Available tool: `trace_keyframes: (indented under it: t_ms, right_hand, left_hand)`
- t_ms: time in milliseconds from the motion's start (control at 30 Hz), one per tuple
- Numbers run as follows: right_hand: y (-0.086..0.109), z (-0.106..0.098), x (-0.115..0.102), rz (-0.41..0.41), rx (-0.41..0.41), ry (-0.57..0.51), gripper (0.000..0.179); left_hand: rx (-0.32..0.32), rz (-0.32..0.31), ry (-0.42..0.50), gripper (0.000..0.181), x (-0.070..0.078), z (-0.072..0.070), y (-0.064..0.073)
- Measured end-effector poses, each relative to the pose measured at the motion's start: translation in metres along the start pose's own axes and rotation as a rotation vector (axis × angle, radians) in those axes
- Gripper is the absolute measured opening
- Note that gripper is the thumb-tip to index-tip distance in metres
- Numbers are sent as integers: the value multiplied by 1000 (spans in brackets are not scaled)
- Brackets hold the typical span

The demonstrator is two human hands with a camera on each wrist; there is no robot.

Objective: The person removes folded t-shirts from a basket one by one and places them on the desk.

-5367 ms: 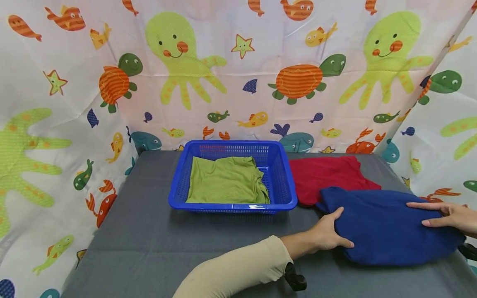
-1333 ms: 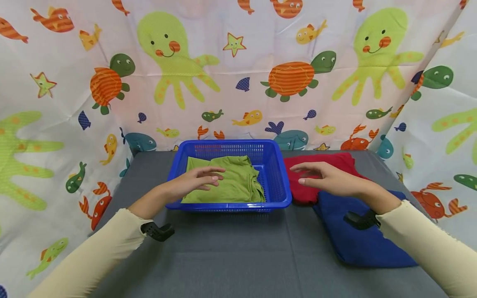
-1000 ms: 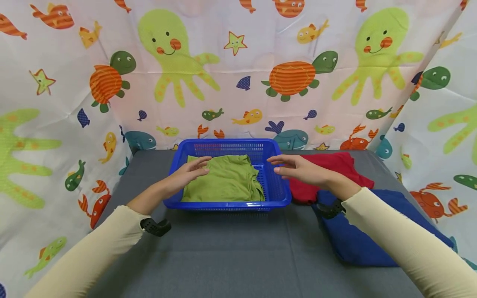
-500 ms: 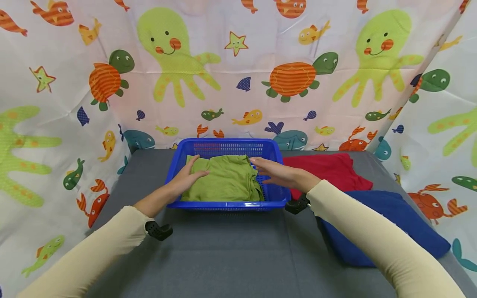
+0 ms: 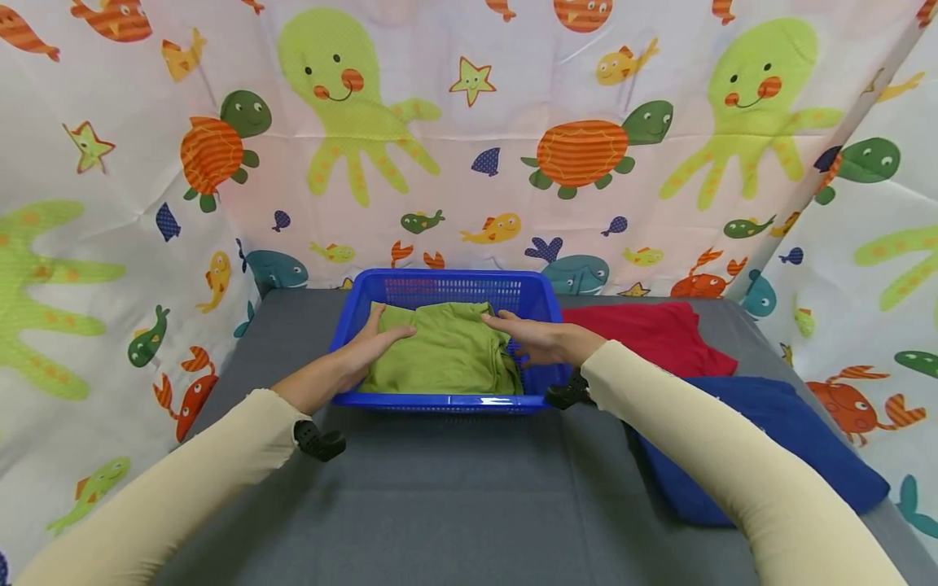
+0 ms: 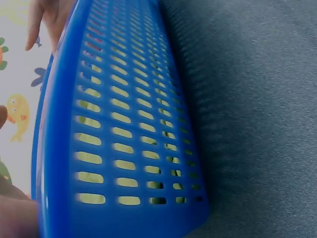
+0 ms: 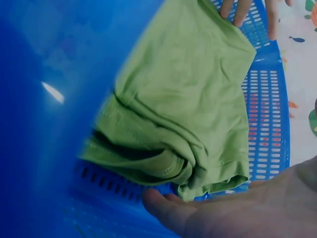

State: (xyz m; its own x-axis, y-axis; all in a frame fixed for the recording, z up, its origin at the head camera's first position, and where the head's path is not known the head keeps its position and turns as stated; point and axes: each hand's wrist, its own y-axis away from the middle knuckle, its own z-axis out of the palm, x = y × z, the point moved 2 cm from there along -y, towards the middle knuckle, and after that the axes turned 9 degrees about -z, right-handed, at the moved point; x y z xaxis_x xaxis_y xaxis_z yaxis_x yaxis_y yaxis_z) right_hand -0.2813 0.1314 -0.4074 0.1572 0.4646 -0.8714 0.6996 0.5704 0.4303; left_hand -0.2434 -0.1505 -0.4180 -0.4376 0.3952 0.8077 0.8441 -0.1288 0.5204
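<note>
My left sleeve (image 5: 168, 488) and my right sleeve (image 5: 718, 452) match: plain pale cream, long, fairly close-fitting, in a matte, soft-looking cloth. Fine creases mark the right one toward the elbow, and the left one wrinkles a little at its near end. The left cuff (image 5: 273, 417) and the right cuff (image 5: 604, 368) stop above my hands, their edges slightly wavy and rough. Beside each cuff I wear a small black device, a left wrist camera (image 5: 320, 442) and a right wrist camera (image 5: 567, 392), both rounded at the tip. My left hand (image 5: 366, 348) and right hand (image 5: 541, 338) are bare.
</note>
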Motion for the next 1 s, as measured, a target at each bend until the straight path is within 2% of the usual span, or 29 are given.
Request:
trace_keyframes:
  t_ms: [67, 300, 467, 567, 767, 900, 1000]
  right_hand:
    - [-1, 0, 1, 8, -23, -14, 84]
    - [-6, -6, 6, 12, -79, -205, 83]
    - [-8, -11, 6, 2, -92, -191, 85]
    - [-10, -12, 4, -15, -111, -154, 81]
    - [-13, -12, 2, -19, -137, -44, 78]
    - [-16, -12, 3, -19, -150, -8, 80]
    - [-17, -13, 4, -19, -161, -6, 83]
  left_hand:
    - [-6, -34, 8, 103, 0, -1, -3]
    - [-42, -102, 66, 107, -6, 0, -10]
    - [-98, -121, 69, 112, -11, -2, -12]
    - [-106, -107, -7, 112, -11, -4, -11]
    - [-76, -16, -288, 113, -6, 1, -14]
    - [-91, -5, -349, 107, -3, 4, -16]
    - [-108, -9, -336, 101, -2, 5, -18]
